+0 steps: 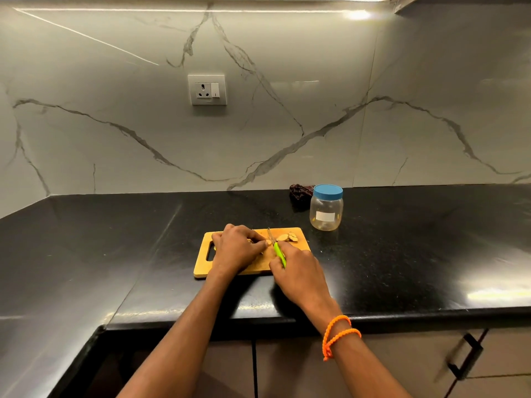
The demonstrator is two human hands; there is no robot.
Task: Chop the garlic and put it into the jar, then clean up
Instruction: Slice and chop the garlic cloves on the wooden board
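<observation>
A wooden cutting board (207, 270) with a handle slot lies on the black counter. My left hand (237, 248) curls over a piece of garlic (267, 243) and holds it down on the board. My right hand (297, 272) grips a green-handled knife (278, 251), whose blade stands just right of my left fingertips. Several cut slices (287, 237) lie at the board's far right corner. A clear plastic jar (326, 209) with a blue lid on it stands behind the board to the right.
A dark crumpled cloth (300, 191) lies behind the jar against the marble wall. A wall socket (207, 89) sits above. The counter's front edge (402, 313) runs below my wrists, with cabinet doors and a black handle (467, 354) beneath.
</observation>
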